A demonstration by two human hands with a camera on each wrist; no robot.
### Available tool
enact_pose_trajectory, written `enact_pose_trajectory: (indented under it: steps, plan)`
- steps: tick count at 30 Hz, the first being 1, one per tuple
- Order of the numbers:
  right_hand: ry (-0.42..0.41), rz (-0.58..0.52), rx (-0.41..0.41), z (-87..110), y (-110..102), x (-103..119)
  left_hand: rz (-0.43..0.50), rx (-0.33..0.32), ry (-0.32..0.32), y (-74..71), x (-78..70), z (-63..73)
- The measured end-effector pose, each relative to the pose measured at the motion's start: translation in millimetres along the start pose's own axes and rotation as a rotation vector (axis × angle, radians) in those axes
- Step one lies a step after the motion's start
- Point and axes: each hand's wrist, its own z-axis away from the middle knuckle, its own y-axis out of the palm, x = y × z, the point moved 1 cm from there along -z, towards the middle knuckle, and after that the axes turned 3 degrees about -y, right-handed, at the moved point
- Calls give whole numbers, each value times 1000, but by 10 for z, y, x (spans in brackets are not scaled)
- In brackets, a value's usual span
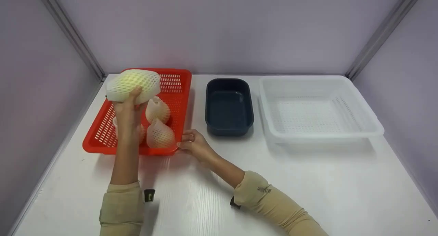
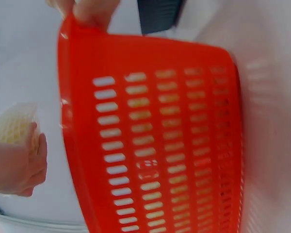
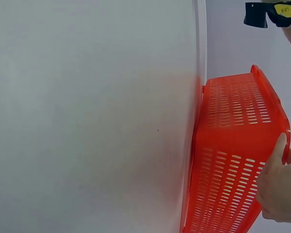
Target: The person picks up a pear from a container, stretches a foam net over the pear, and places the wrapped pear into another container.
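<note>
A large pale yellow fruit in a white foam net sleeve is held by my left hand above the back left of the red plastic basket. Its thumb lies over the net. Down in the basket sit several smaller net-wrapped fruits, one of them partly hidden behind my left forearm. At the basket's front right corner my right hand grips the rim. In the right wrist view, the thumb of this hand lies against the outer wall of the slotted basket.
A dark blue rectangular tub stands right of the red basket. Farther right is a white slotted basket. All stand on a white table with pale panels at the back and sides.
</note>
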Motion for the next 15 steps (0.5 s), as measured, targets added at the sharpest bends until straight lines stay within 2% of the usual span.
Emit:
enact_pose_trajectory:
  steps: [6,8,11,15]
  plan:
    - [-3,3,-6,1,7,49,-291,-248,144,-139,51,-422]
    - [-2,1,-3,2,10,55,-393,-331,166,-197,81,-566]
    - [-6,1,2,2,16,49,-601,-428,118,-292,133,-728]
    - [-5,0,4,9,16,35,-836,-489,15,-418,200,-859]
